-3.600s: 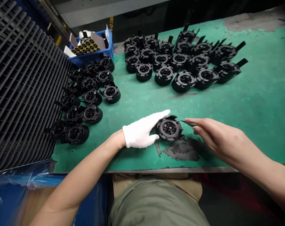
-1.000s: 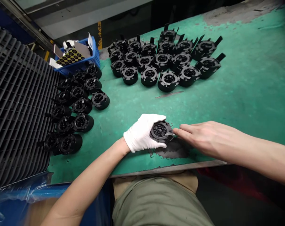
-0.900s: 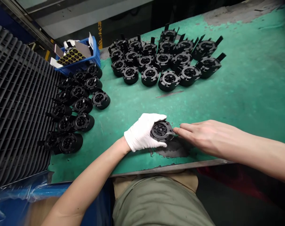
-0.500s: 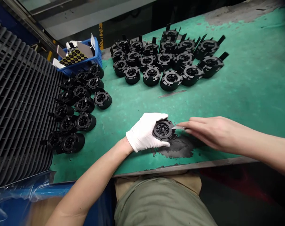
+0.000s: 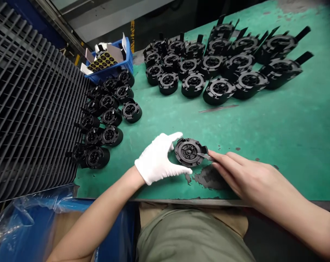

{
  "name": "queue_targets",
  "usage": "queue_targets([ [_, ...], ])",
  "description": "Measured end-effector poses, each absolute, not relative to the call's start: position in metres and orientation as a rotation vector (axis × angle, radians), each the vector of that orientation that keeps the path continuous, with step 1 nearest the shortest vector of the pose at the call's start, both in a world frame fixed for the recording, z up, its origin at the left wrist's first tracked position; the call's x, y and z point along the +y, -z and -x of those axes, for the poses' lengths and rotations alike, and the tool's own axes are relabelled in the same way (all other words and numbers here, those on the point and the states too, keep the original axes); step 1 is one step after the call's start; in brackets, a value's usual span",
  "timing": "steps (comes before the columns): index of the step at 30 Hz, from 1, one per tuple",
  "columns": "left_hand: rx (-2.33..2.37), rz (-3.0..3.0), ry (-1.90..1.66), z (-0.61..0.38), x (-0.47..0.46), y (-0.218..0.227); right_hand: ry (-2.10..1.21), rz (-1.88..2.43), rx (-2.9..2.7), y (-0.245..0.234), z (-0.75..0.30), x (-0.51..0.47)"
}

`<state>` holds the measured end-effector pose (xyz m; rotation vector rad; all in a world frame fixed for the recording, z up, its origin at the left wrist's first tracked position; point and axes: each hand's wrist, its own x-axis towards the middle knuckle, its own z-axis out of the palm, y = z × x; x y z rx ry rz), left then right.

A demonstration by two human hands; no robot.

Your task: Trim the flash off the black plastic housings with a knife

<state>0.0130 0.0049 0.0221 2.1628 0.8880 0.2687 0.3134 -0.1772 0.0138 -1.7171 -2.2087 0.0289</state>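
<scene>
A black round part point(image 5: 190, 151) is lying flat on the green table point(image 5: 290, 123), near its front edge, approx. mid-width. It is cupped by the white-gloved left hand point(image 5: 156, 160): fingers curled over the far rim, thumb under the near rim, so the hand is closed loosely around the part. A thin blade point(image 5: 204, 156) is pinched in the bare right hand point(image 5: 236, 173), fingers together; its tip is set on the part's right rim. A dark worn patch point(image 5: 208, 177) is seen just beside the part, toward the front edge. Two groups of like parts are laid out: one at the back point(image 5: 219, 65), one along the left edge point(image 5: 107, 116). A blue bin point(image 5: 110, 60) is at the back left corner.
</scene>
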Motion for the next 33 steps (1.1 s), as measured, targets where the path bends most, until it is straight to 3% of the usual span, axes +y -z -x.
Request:
queue_targets([
  [3,0.642,-2.277,-0.345,-0.029,0.032,-0.016,0.192,1.704,-2.296,-0.022,-0.314,-0.175],
  [7,0.373,-2.329,-0.419,-0.048,0.032,0.01,0.218,1.718,-2.351,-0.036,-0.306,-0.18],
  [13,0.35,-2.399,-0.528,-0.046,0.013,0.029,0.201,1.805,-2.413,-0.046,-0.296,-0.19],
  [33,0.287,-2.369,-0.525,-0.05,0.014,0.017,0.252,1.862,-2.432,-0.052,-0.297,-0.19],
])
